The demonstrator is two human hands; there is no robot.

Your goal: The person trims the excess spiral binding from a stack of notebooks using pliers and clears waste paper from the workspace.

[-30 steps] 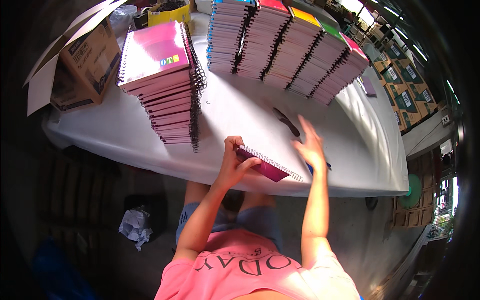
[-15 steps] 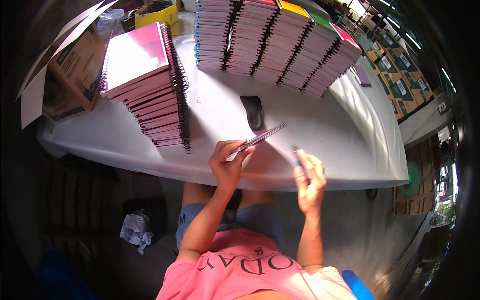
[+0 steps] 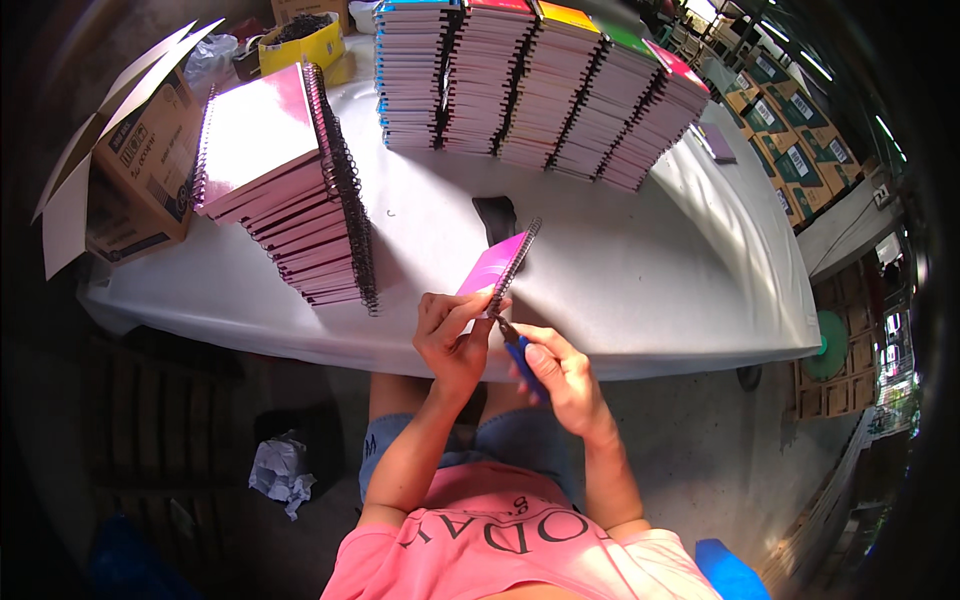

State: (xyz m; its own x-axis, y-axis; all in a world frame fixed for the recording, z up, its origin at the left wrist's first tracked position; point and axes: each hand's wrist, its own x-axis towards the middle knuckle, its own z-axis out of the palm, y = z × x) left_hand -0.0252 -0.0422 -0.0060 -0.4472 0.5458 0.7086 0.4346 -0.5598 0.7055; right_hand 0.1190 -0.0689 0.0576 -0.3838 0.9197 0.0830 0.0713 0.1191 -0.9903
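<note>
Left hand is gripping a pink spiral notebook by its near end, fingers clamped on the cover, holding it tilted up over the near edge of the white table. Notebook is sitting just past picture centre, spiral edge facing 3 o'clock. Right hand is closed around a blue-handled tool, tip touching the spiral's near end; looks like pliers or cutters, can't tell which. Hands are working just beside each other. At 10 o'clock from the notebook: tall stack of pink notebooks. At 12 to 1 o'clock: row of mixed-colour notebook stacks. Small dark object is lying on the table just beyond the notebook. Open cardboard box at far 9 o'clock.
</note>
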